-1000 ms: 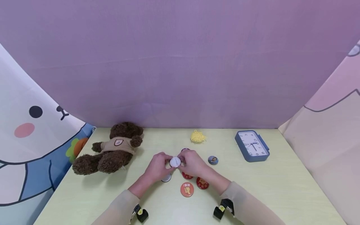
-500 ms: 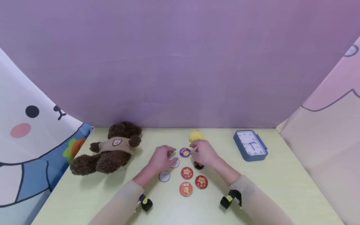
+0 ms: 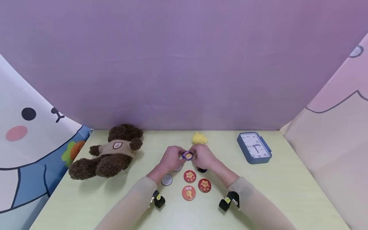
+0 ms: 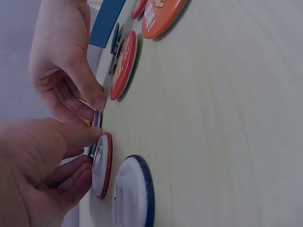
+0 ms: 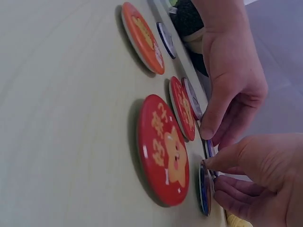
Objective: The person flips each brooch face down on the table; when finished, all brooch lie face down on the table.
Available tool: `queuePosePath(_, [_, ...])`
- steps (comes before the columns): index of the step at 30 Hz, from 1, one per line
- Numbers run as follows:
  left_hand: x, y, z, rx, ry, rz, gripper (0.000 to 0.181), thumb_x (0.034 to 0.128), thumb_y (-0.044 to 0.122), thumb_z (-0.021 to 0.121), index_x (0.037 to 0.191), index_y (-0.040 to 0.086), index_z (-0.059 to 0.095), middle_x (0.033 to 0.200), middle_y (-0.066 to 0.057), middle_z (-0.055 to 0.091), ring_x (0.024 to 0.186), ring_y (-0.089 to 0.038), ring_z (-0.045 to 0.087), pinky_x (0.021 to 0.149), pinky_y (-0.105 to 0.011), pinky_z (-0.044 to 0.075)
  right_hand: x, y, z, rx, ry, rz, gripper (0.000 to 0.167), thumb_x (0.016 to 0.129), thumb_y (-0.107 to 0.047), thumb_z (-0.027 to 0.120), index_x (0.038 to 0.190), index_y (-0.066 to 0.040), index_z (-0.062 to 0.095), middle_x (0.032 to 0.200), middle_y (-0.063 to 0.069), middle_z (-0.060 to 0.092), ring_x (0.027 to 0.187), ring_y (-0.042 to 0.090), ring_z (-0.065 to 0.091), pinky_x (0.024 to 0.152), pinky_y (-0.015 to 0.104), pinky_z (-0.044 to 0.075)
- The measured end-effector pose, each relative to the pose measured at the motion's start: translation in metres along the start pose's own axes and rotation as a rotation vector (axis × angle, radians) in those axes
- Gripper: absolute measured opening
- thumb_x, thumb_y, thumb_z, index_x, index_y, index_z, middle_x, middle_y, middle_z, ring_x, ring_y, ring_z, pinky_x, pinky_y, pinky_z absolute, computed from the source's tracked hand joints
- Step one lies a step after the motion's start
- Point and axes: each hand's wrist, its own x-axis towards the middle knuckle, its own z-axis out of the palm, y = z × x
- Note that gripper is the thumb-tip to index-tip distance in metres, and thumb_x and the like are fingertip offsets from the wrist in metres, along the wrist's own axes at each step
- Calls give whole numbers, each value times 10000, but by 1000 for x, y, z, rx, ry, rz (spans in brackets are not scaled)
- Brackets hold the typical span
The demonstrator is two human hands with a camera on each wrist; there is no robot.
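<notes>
In the head view a purple badge [image 3: 187, 155] is pinched from both sides, by my left hand [image 3: 171, 158] and my right hand [image 3: 204, 157]. Its printed face is up. Two badges lie white back up near my left hand, one [image 3: 167, 180] farther out and one [image 3: 178, 168] partly under the fingers. A dark badge [image 3: 202, 170] lies partly under my right hand. Nearer the front are two red badges [image 3: 190, 176] [image 3: 204, 185] and an orange one [image 3: 188, 193]. The left wrist view shows the purple badge [image 4: 96, 118] edge-on between the fingertips.
A brown teddy bear [image 3: 116, 156] in a beige shirt lies at the table's left. Behind my hands sits a yellow yarn bundle [image 3: 199, 138]. A blue clock [image 3: 254, 148] is at the back right, near the purple backdrop [image 3: 184, 67].
Both hands first held a white-backed badge, which now lies on the table by my left hand. They parted, then came together on the purple badge and took hold of it.
</notes>
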Motion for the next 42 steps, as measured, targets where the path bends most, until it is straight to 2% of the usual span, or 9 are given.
queuePosePath(5, [-4,5,-2,-56,37,-17,254,921,125,833,1158,38,798,1067,-94,810,959,-204,732,863,-386,631,0,4,-1,88,41,61,261,822,59,772,1069,-28,778,949,64,770,831,141,694,747,260,603])
queuePosePath(10, [-7,6,-6,-138,157,46,173,949,127,804,1110,67,821,1027,-75,829,884,-179,770,789,-334,648,-3,4,-8,132,143,75,183,882,8,762,1050,-61,788,964,60,785,827,135,720,779,291,634])
queuePosePath(15, [-8,10,-9,-202,275,88,120,990,131,761,1080,68,811,978,-81,830,840,-185,793,751,-300,658,-5,1,-14,171,230,91,81,947,-66,775,1029,-67,775,931,56,776,804,131,708,752,263,623])
queuePosePath(20, [-6,14,-11,-228,327,94,143,1004,146,748,1121,70,782,956,-100,830,812,-193,795,722,-283,656,-5,-2,-17,185,268,101,71,988,-112,752,1039,-65,766,911,54,760,783,124,680,728,239,593])
queuePosePath(26, [-7,16,-12,-231,314,80,216,999,135,749,1210,87,759,925,-92,828,759,-165,778,675,-237,633,-6,-3,-19,206,254,99,115,988,-112,748,1089,-59,755,882,49,747,756,112,660,701,217,572])
queuePosePath(34, [-9,17,-11,-250,203,83,432,885,110,864,1287,18,734,975,-92,805,843,-169,761,758,-256,645,-9,0,-19,232,228,80,179,986,-95,736,1159,-59,712,877,61,741,722,109,644,651,206,550])
queuePosePath(42, [-9,16,-8,-181,172,61,387,895,140,867,1245,20,758,1080,-114,782,909,-198,757,800,-302,653,-12,1,-21,227,143,54,311,913,-109,813,1190,-14,709,947,81,736,811,128,668,708,198,564])
